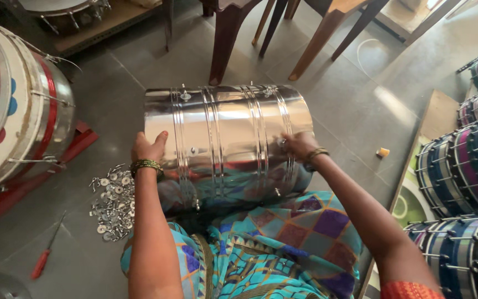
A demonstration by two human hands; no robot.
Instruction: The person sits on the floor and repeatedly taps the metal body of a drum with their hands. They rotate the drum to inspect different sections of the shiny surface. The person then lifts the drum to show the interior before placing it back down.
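On the lap, both hands (149,148) (299,145) steady a steel drum shell (225,138).

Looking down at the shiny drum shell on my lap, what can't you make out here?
Head view only:
- Underside of the steel drum shell: hidden by its own body.
- Right hand fingers: curled against the shell, grip unclear.
- Pile of small metal fittings: too small to identify.
- Painted drum: cut by left edge.

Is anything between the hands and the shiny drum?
No. The left hand lies flat on the drum shell and the right hand touches it near the other end. Nothing sits between them.
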